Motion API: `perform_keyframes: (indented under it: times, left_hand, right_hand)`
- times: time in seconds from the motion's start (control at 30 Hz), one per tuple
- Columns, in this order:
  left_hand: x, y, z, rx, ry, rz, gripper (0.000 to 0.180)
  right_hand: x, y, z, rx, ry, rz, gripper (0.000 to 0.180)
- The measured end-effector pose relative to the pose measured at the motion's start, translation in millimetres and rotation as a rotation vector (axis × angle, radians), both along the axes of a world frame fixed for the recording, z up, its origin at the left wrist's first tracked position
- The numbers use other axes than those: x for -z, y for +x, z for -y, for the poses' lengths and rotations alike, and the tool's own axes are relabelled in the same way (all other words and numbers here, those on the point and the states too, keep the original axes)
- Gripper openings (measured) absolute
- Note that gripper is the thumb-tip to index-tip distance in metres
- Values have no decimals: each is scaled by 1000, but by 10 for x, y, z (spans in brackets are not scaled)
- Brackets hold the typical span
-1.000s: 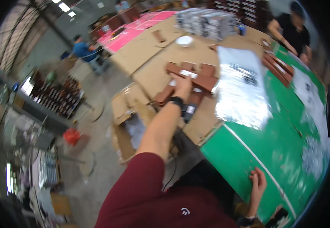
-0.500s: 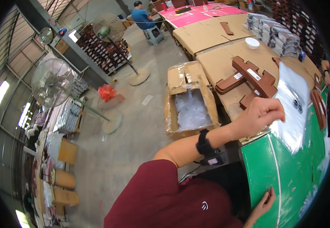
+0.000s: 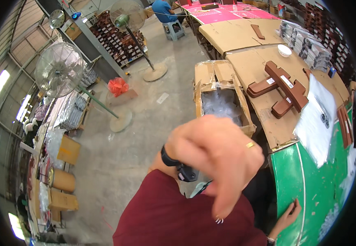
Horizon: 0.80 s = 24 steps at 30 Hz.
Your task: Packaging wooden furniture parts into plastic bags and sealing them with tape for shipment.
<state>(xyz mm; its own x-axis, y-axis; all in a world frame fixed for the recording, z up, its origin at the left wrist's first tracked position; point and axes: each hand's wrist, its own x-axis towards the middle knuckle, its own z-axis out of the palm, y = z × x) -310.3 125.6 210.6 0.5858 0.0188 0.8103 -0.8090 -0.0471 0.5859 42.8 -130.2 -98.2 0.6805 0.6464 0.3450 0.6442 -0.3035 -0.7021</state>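
Note:
My left hand (image 3: pixel 223 151) is raised close in front of my chest, blurred by motion, with a ring on one finger and a black band on the wrist. Its fingers curl downward, and whatever they may hold is hidden. My right hand (image 3: pixel 289 216) rests at the near edge of the green tabletop (image 3: pixel 287 176), fingers bent together around a small dark spot that I cannot make out. Clear plastic bags (image 3: pixel 317 119) lie flat beyond it. Dark red-brown wooden pieces (image 3: pixel 286 88) with white labels are stacked crosswise on the cardboard-covered table (image 3: pixel 247 61).
An open cardboard box (image 3: pixel 198 84) with clear plastic inside stands on the floor beside the table. Two stand fans (image 3: pixel 59 69) are at the left. A white bowl (image 3: pixel 284 51) and wrapped bundles (image 3: pixel 305 41) sit farther back. Someone in blue (image 3: pixel 163 11) sits on a stool.
My left hand has moved from above the wooden pieces back toward my chest. The right hand stays at the green table's edge. The view has shifted slightly.

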Motion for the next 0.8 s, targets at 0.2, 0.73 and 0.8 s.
perform_keyframes:
  times: [0.2, 0.73, 0.8]
  left_hand:
    - [-213, -136, 275, -155, 109, 316, 9]
    - [-180, 103, 46, 242, 61, -155, 22]
    - [-151, 233, 8, 295, 64, -155, 26]
  right_hand:
    - [-53, 8, -54, -11, 18, -40, 26]
    - [-221, -244, -152, 59, 53, -14, 20]
    - [-268, -264, -165, 77, 50, -12, 19]
